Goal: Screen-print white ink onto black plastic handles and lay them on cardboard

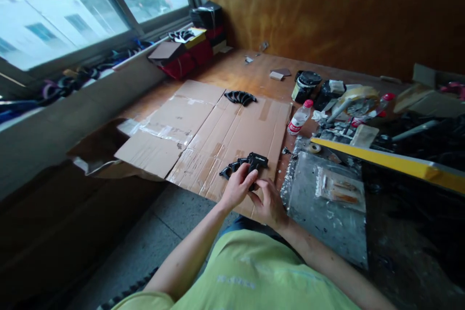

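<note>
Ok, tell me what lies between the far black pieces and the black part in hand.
Only bare cardboard separates the far black pieces from the held black part; the head view shows it.

A black, pale-lettered part (258,159) sits in the left hand (239,185).

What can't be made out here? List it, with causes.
Head view: lower part of the black piece, hidden by the left hand and right hand.
Head view: lettering on that piece, too small.
Head view: lettering on the shirt, blurred.
Head view: pink thing, cut off by the right edge.
</note>
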`<state>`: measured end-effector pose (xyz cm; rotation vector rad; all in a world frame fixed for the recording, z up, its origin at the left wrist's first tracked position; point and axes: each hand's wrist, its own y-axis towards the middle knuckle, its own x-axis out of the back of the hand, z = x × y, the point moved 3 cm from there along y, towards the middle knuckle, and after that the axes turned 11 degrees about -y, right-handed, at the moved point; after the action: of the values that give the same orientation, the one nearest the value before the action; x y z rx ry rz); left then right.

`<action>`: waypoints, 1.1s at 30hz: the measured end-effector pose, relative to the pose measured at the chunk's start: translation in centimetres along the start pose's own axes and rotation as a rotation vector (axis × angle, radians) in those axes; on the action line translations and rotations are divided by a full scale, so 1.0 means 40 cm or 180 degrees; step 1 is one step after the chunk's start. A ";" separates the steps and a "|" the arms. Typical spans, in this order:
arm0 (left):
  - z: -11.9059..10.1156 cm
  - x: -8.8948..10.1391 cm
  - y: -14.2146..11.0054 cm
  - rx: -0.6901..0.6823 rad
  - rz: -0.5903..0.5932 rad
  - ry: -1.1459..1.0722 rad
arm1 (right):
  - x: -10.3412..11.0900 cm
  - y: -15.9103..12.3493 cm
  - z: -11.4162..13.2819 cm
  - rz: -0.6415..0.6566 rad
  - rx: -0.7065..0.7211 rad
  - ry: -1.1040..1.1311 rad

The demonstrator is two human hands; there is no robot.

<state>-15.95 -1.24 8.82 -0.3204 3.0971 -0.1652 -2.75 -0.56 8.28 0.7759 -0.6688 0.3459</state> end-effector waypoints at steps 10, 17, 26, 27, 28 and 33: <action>-0.015 0.001 0.077 0.0311 0.0556 -0.0625 | -0.010 0.045 0.009 -0.0265 -0.0508 -0.0206; -0.009 -0.017 0.089 0.0366 0.0517 -0.0587 | -0.003 0.038 -0.012 -0.0284 -0.0573 -0.0198; 0.132 0.063 0.038 0.0609 -0.0489 -0.0465 | -0.016 0.030 -0.110 0.0291 -0.0678 -0.0243; 0.171 0.092 0.019 0.0772 -0.0700 -0.0413 | -0.029 0.024 -0.134 0.0340 -0.0753 -0.0292; 0.210 0.121 -0.002 0.0931 -0.0909 -0.0372 | -0.045 0.017 -0.156 0.0407 -0.0801 -0.0338; 0.363 0.231 -0.085 0.1559 -0.1602 -0.0329 | -0.153 -0.004 -0.227 0.0883 -0.0728 -0.0517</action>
<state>-23.80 -7.94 -5.36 -1.0242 2.6813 -0.8574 -3.36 5.74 -0.64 0.4962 -0.9553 0.4526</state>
